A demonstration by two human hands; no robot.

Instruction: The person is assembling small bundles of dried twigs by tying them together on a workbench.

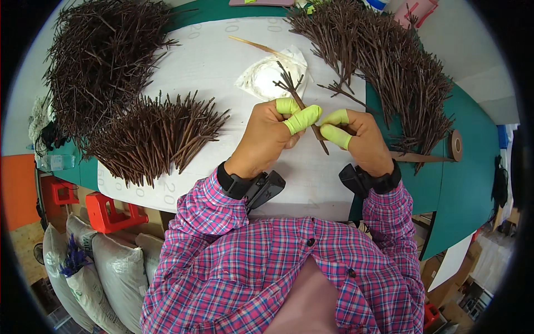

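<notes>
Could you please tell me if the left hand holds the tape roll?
No, the left hand holds a branched stem; the tape roll is on the green tabletop.

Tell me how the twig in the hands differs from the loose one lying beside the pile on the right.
The held twig is gripped in the left hand; the loose twig lies untouched beside the right-hand pile. The held twig's branched tip points mostly away from the person, while the loose twig's points left. Both are brown, slender and branched at one end.
</notes>
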